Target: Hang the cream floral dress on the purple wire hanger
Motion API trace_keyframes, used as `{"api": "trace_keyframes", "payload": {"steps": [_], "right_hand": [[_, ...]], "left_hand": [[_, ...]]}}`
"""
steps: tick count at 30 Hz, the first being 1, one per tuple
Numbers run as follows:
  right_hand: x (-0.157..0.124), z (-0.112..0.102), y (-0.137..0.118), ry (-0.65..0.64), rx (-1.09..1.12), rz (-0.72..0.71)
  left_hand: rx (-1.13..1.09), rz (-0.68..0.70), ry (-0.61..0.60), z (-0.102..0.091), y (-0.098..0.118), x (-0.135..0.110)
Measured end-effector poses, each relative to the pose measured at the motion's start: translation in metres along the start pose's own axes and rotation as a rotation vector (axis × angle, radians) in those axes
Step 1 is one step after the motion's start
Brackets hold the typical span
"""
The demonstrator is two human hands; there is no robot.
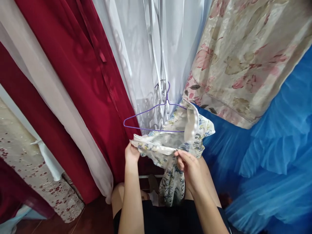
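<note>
A floral garment (170, 182) in white, blue and yellow hangs partly on a purple clothes hanger (143, 112). Its right shoulder is over the hanger's right arm, while the hanger's left arm is bare. At the garment's left edge, my left hand (132, 152) is closed on the cloth, its fingertips partly hidden. My right hand (188, 162) pinches the white-lined edge near the middle. The cloth is stretched between both hands, and its lower part drops gathered between my knees. White straps (157, 55) with a metal rack end come down to the hanger's hook.
Red drapes (97, 97) hang on the left beside a pale one (56, 91). Behind is white sheer cloth (180, 39). A pink-flowered fabric (234, 65) hangs on the upper right, with blue ruffled tulle (263, 169) below it. Dark floor tiles (95, 214) show at lower left.
</note>
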State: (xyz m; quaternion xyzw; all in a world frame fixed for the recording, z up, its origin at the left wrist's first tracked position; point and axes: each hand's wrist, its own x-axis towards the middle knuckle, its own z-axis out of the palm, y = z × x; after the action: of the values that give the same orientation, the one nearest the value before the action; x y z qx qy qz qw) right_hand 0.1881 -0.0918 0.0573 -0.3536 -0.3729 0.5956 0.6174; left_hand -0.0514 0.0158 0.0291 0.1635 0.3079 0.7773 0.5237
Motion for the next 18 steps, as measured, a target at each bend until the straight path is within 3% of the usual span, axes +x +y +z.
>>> {"api": "trace_keyframes", "payload": {"steps": [3, 5, 8, 11, 13, 15, 17, 18], "right_hand": [[0.008, -0.037, 0.031, 0.180, 0.216, 0.025], [0.017, -0.065, 0.047, 0.265, 0.285, 0.022], [0.025, -0.093, 0.056, 0.350, 0.316, 0.065], [0.021, -0.089, 0.048, 0.426, 0.210, 0.013], [0.011, -0.071, 0.036, 0.324, 0.078, -0.033], [0.000, -0.051, 0.023, 0.062, -0.042, 0.054], [-0.008, -0.036, 0.017, -0.137, -0.154, 0.151], [-0.010, -0.032, 0.016, -0.139, -0.212, 0.146]], "left_hand": [[-0.038, -0.120, 0.031, -0.020, -0.037, -0.035], [-0.052, -0.169, -0.055, -0.021, -0.053, -0.057], [0.019, -0.162, -0.314, -0.003, -0.060, -0.088], [0.105, -0.168, -0.527, 0.028, -0.057, -0.119], [0.141, -0.184, -0.605, 0.047, -0.059, -0.138], [0.212, -0.167, -0.644, 0.061, -0.063, -0.153], [0.376, -0.071, -0.654, 0.068, -0.067, -0.163], [0.475, 0.001, -0.641, 0.070, -0.068, -0.166]]}}
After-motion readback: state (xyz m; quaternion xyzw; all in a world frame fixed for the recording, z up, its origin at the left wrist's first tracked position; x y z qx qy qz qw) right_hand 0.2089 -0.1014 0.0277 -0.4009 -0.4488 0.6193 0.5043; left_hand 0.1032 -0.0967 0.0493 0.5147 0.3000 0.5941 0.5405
